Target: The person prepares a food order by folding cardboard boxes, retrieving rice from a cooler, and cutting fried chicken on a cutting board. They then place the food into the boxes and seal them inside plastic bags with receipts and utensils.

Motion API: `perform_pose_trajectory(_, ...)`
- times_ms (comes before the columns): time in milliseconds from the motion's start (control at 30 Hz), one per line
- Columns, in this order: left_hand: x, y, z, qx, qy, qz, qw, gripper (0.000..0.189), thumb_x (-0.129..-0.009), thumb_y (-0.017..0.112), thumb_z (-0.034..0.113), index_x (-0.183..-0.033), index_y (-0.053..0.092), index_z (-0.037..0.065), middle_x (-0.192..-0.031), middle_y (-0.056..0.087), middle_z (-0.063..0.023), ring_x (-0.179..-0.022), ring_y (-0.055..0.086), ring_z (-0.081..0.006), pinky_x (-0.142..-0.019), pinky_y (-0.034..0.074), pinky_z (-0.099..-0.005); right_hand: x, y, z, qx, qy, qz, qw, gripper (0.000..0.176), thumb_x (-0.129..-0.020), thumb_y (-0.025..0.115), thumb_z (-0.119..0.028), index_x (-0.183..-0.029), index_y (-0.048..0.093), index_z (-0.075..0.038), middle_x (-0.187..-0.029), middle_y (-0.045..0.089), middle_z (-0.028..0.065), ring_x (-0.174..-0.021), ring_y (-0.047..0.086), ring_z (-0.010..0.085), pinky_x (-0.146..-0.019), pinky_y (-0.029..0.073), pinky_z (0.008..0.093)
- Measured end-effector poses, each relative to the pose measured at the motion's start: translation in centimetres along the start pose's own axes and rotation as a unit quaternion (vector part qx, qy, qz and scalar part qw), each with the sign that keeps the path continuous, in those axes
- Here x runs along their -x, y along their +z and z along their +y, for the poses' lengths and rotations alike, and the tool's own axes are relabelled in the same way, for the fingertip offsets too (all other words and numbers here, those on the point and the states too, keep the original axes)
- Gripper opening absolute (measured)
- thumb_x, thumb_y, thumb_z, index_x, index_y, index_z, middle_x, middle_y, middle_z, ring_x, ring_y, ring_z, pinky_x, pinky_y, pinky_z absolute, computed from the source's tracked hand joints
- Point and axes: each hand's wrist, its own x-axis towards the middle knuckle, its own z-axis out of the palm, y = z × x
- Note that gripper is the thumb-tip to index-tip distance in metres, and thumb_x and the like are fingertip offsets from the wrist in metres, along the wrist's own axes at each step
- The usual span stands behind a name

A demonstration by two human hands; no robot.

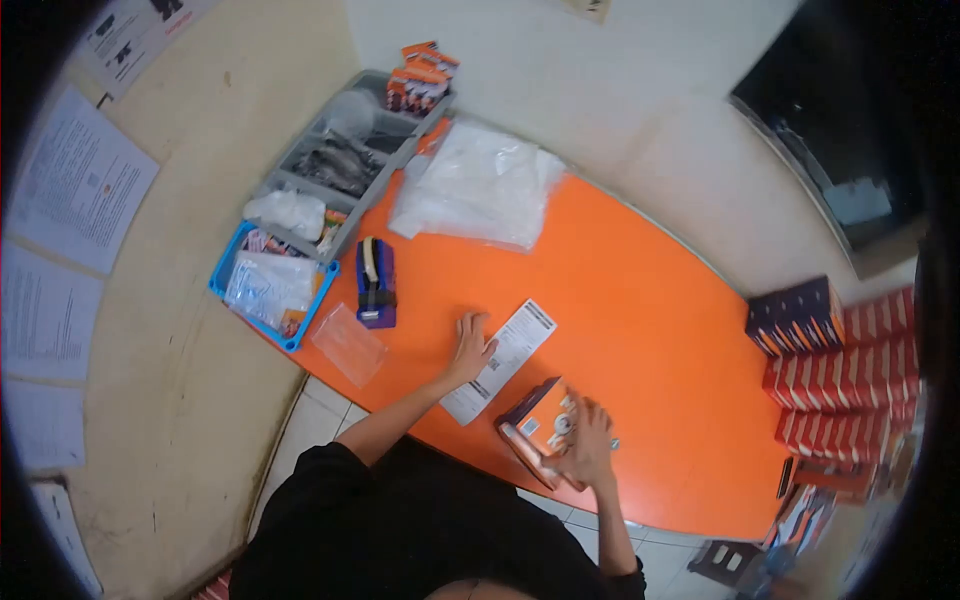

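My left hand [470, 348] rests on the orange table beside a white printed paper slip [512, 346], its fingers apart and the fingertips at the slip's edge. The slip carries a barcode and a square code and lies flat. To its right, my right hand [590, 446] grips an orange and dark box [546, 420] near the table's front edge. Thumb and fingers spread across the box's top, covering part of its print. A clear plastic sleeve [348, 346] lies left of my left hand, and behind it stands a purple-blue tape dispenser [376, 290].
Clear plastic bags [485, 185] lie at the back of the table [640, 300]. A grey compartment tray [350, 222] and a blue basket [328, 292] stand on the left. Several red-and-white boxes [840, 375] and dark boxes [797, 318] are stacked at the right. A dark screen [830, 120] hangs above.
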Motion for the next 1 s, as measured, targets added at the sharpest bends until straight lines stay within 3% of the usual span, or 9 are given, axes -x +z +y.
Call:
perform_pose_trajectory(133, 3.0, -7.3, 2.6, -0.031, 0.008, 0.132, 0.991, 0.055, -0.075, 0.065, 0.008, -0.122, 0.039, -0.001, -0.119, 0.036, -0.0205, -0.112, 0.034, -0.0375, -0.099, 0.028, -0.0470, -6.2, -1.7, 3.8, 0.016, 0.002, 0.101, 0.995, 0.109, -0.042, 0.079, -0.031, -0.138, 0.030, -0.013, -0.121, 0.041, 0.0197, -0.112, 0.039, 0.0374, -0.096, 0.029, 0.0510)
perform_pose_trajectory(267, 4.8, -14.3, -1.8, -0.150, -0.052, 0.352, 0.922, 0.068, -0.070, 0.074, 0.016, -0.126, 0.039, 0.003, -0.127, 0.034, -0.0182, -0.119, 0.033, -0.0340, -0.100, 0.027, -0.0452, -12.9, -1.6, 10.5, 0.006, -0.043, 0.063, 0.997, 0.111, -0.042, 0.081, -0.028, -0.139, 0.029, -0.015, -0.123, 0.040, 0.0180, -0.113, 0.038, 0.0367, -0.096, 0.029, 0.0512)
perform_pose_trajectory(400, 4.1, -19.7, -6.6, 0.050, -0.064, 0.252, 0.964, 0.064, -0.068, 0.077, 0.018, -0.123, 0.046, 0.005, -0.123, 0.044, -0.0134, -0.116, 0.039, -0.0300, -0.100, 0.028, -0.0431, -16.1, -0.1, 11.4, 0.072, -0.067, 0.060, 0.993, 0.100, -0.049, 0.082, -0.024, -0.136, 0.035, -0.014, -0.129, 0.037, 0.0171, -0.120, 0.033, 0.0362, -0.099, 0.028, 0.0512)
perform_pose_trajectory(467, 3.9, -20.3, -9.0, 0.116, -0.043, 0.074, 0.990, 0.052, -0.067, 0.076, 0.016, -0.114, 0.055, 0.007, -0.111, 0.056, -0.0069, -0.107, 0.049, -0.0272, -0.097, 0.033, -0.0407, -17.2, 0.1, 3.8, 0.017, -0.101, 0.147, 0.984, 0.078, -0.061, 0.078, -0.016, -0.131, 0.043, -0.010, -0.131, 0.039, 0.0133, -0.117, 0.040, 0.0287, -0.097, 0.037, 0.0425)
perform_pose_trajectory(533, 3.6, -21.0, -7.9, 0.046, -0.030, 0.087, 0.995, 0.045, -0.068, 0.075, 0.014, -0.109, 0.058, 0.009, -0.105, 0.059, -0.0055, -0.104, 0.051, -0.0268, -0.094, 0.035, -0.0401, -19.6, 5.4, -2.4, -0.413, -0.058, 0.129, 0.900, 0.051, -0.072, 0.075, -0.022, -0.118, 0.057, -0.009, -0.124, 0.050, 0.0120, -0.104, 0.052, 0.0193, -0.080, 0.045, 0.0332)
perform_pose_trajectory(600, 3.5, -21.3, -8.1, -0.025, -0.013, 0.101, 0.994, 0.038, -0.068, 0.074, 0.013, -0.104, 0.061, 0.011, -0.100, 0.062, -0.0042, -0.101, 0.054, -0.0265, -0.092, 0.037, -0.0395, -20.5, 5.9, -13.4, -0.514, 0.008, -0.056, 0.856, 0.041, -0.080, 0.069, -0.033, -0.109, 0.064, -0.005, -0.094, 0.065, 0.0063, -0.073, 0.059, 0.0105, -0.063, 0.047, 0.0237)
perform_pose_trajectory(700, 3.9, -21.4, -9.7, -0.045, 0.019, 0.100, 0.994, 0.040, -0.066, 0.075, 0.015, -0.103, 0.061, 0.012, -0.102, 0.061, -0.0058, -0.100, 0.054, -0.0270, -0.087, 0.040, -0.0391, -24.0, 11.8, -20.8, -0.535, 0.063, -0.109, 0.835, 0.037, -0.076, 0.074, -0.029, -0.097, 0.067, 0.001, -0.074, 0.066, 0.0063, -0.051, 0.055, 0.0081, -0.042, 0.041, 0.0207)
perform_pose_trajectory(833, 3.2, -22.2, -10.0, 0.014, 0.009, 0.081, 0.997, 0.039, -0.065, 0.076, 0.014, -0.100, 0.060, 0.011, -0.100, 0.061, -0.0055, -0.098, 0.055, -0.0265, -0.084, 0.042, -0.0387, -26.1, 14.3, -22.7, -0.540, 0.107, -0.144, 0.822, 0.037, -0.076, 0.074, -0.025, -0.093, 0.066, 0.006, -0.069, 0.065, 0.0063, -0.044, 0.051, 0.0070, -0.039, 0.038, 0.0187)
perform_pose_trajectory(1000, 2.9, -22.8, -10.6, 0.032, 0.021, 0.064, 0.997, 0.038, -0.064, 0.076, 0.017, -0.098, 0.060, 0.011, -0.097, 0.062, -0.0031, -0.091, 0.057, -0.0250, -0.076, 0.045, -0.0375, -21.7, 14.2, -24.3, -0.599, 0.142, -0.025, 0.788, 0.025, -0.073, 0.077, -0.019, -0.085, 0.070, 0.002, -0.065, 0.065, 0.0066, -0.044, 0.051, 0.0065, -0.037, 0.037, 0.0200)
